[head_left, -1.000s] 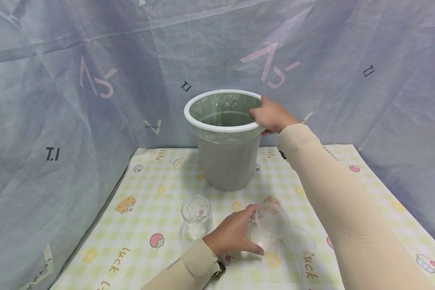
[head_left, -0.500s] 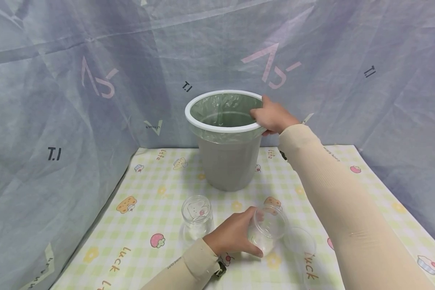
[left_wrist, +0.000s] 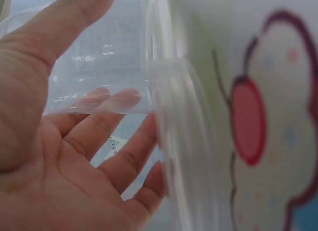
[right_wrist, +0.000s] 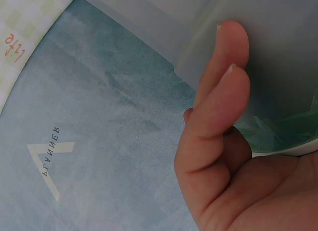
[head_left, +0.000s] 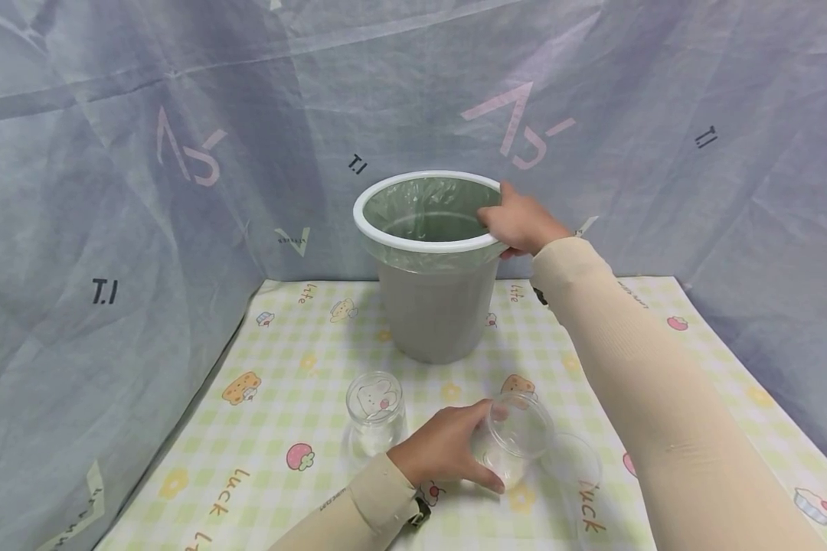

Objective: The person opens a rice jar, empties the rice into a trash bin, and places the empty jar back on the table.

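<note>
My right hand (head_left: 524,223) grips the right side of the white rim (head_left: 413,243) of a grey trash can (head_left: 436,310). A thin green bag lines the can and folds over its outside. In the right wrist view, the fingers (right_wrist: 226,94) curl against the can's outer wall. My left hand (head_left: 448,450) holds a clear plastic jar (head_left: 522,436) low over the table, thumb on the near side and fingers on the far side. Left of that hand stands another clear jar (head_left: 375,413). The left wrist view shows the held jar (left_wrist: 99,62) between thumb and fingers.
A flat, clear round piece (head_left: 573,461), possibly a lid, lies right of the held jar. The checked tablecloth (head_left: 269,436) has printed pictures. Grey-blue fabric (head_left: 179,153) hangs behind the can and along both sides.
The held jar shifts and tilts slightly in my left hand, which dips a little. My right hand stays on the rim; the trash can and the other jar stay put.
</note>
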A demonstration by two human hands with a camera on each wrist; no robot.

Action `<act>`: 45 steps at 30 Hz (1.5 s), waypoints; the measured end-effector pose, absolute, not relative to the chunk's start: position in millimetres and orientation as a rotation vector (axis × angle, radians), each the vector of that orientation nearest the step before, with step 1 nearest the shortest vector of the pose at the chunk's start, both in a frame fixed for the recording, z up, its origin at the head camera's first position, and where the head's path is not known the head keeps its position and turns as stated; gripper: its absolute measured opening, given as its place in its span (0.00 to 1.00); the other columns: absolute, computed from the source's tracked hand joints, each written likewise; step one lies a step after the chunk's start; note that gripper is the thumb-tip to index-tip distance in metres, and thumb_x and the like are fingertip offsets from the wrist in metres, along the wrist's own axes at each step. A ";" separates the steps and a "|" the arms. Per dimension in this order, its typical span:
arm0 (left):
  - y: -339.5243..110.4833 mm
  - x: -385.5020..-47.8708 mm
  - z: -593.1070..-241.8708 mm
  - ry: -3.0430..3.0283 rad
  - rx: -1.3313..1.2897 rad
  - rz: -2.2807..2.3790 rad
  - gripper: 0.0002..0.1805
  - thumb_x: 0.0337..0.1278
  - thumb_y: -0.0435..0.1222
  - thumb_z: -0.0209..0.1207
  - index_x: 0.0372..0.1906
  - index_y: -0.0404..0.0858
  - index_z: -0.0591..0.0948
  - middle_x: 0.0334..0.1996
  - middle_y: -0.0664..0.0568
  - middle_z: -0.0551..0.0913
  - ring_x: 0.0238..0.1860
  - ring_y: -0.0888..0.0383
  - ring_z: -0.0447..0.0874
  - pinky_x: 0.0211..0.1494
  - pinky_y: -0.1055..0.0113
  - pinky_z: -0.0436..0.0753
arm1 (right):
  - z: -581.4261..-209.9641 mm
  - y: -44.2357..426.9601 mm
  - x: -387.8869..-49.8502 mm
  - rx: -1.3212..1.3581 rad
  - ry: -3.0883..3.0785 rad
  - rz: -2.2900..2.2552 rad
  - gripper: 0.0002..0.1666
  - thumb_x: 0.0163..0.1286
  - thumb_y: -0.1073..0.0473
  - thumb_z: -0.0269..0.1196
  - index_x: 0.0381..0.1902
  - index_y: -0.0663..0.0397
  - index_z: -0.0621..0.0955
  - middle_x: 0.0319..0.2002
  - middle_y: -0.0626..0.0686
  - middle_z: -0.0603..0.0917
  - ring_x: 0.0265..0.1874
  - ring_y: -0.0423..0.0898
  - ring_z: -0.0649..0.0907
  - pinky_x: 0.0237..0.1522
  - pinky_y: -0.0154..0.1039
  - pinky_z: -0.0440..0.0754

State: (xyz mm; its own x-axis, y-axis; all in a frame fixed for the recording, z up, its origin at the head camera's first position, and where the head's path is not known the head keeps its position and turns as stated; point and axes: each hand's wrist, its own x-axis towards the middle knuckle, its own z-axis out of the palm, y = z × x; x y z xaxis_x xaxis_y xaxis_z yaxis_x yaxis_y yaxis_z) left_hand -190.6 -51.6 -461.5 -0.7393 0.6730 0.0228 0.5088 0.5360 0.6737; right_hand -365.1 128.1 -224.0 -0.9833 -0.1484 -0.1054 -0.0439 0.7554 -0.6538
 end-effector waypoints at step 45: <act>-62.5 -191.2 -447.9 2.787 0.964 0.575 0.45 0.38 0.42 0.81 0.69 0.51 0.76 0.67 0.62 0.78 0.68 0.56 0.77 0.65 0.50 0.79 | -223.2 128.9 -361.7 -0.132 2.816 -1.035 0.52 0.77 0.42 0.46 0.83 0.40 0.29 0.77 0.64 0.62 0.40 0.55 0.85 0.35 0.44 0.87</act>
